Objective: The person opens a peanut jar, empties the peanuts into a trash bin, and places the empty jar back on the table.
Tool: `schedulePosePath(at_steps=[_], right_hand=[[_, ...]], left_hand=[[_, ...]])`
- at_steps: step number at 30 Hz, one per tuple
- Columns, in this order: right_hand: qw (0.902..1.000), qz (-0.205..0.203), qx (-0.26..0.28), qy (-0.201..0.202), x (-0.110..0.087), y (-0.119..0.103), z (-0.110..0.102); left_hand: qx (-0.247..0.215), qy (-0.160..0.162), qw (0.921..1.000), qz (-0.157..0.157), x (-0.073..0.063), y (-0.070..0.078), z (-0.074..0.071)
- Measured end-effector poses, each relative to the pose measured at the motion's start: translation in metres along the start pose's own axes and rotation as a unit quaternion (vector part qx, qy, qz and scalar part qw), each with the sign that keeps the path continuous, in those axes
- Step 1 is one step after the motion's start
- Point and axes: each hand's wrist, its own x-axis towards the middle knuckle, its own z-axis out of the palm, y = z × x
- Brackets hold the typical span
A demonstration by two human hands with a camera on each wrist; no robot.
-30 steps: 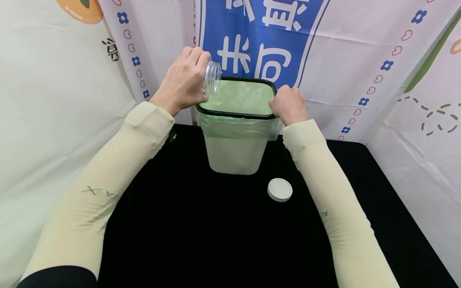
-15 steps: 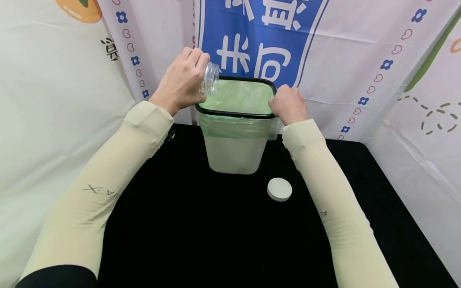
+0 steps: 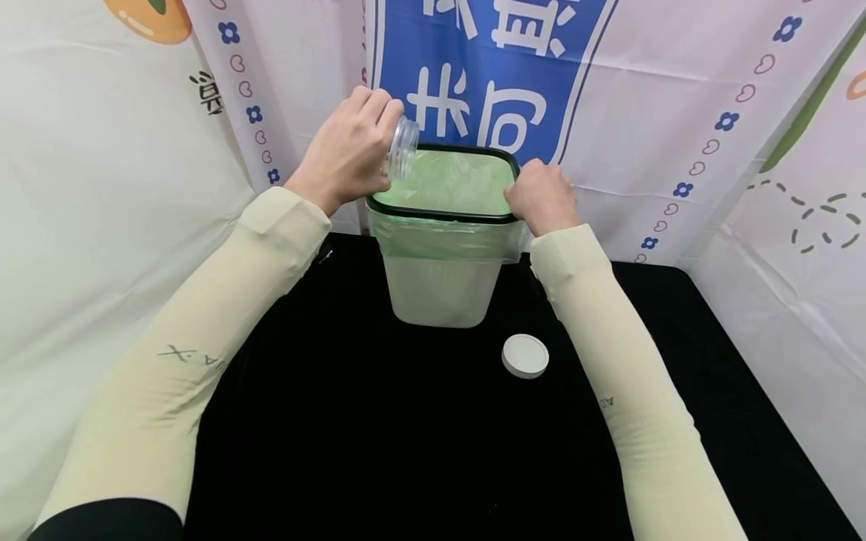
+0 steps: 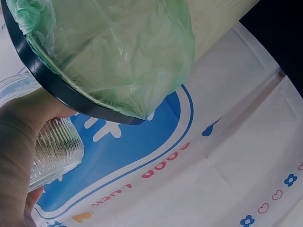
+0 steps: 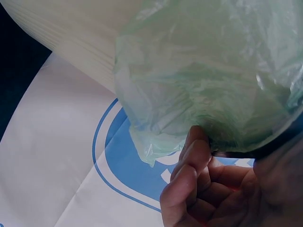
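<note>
My left hand [image 3: 350, 150] grips a clear jar [image 3: 404, 149] at the left side of a bin. The jar is tipped on its side, its threaded mouth facing the bin's opening. In the left wrist view the jar's ribbed body [image 4: 59, 149] shows beyond the hand. The bin [image 3: 440, 289] is pale and upright, with a black rim and a green plastic liner [image 3: 453, 184] folded over its edge. My right hand [image 3: 543, 197] holds the bin's right rim; in the right wrist view its curled fingers [image 5: 180, 189] touch the liner from outside. Any contents of the jar are hidden.
A round white lid [image 3: 525, 355] lies on the black tabletop [image 3: 379, 421], in front of the bin and to its right. Printed white cloth [image 3: 649, 113] hangs close behind the bin and at both sides.
The jar and my left hand shifted very slightly left, then back to the right by now. My right hand, the bin and the lid have stayed in place.
</note>
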Motion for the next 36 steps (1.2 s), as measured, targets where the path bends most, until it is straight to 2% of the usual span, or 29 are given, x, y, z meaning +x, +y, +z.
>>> schedulePosePath(at_steps=[13, 27, 36], right_hand=[[1.0000, -0.002, 0.004, 0.002, 0.0005, 0.0011, 0.0004], [1.0000, -0.003, 0.004, -0.001, 0.0001, 0.0017, 0.0000], [1.0000, -0.007, 0.007, 0.002, 0.0004, 0.0020, 0.0009]], left_hand=[[0.021, 0.005, 0.9993, 0.032, 0.0031, 0.0021, 0.0005], [0.029, 0.009, 0.9984, 0.048, 0.0059, 0.0028, 0.0022], [0.038, 0.008, 0.9968, 0.070, 0.0064, 0.0046, -0.0012]])
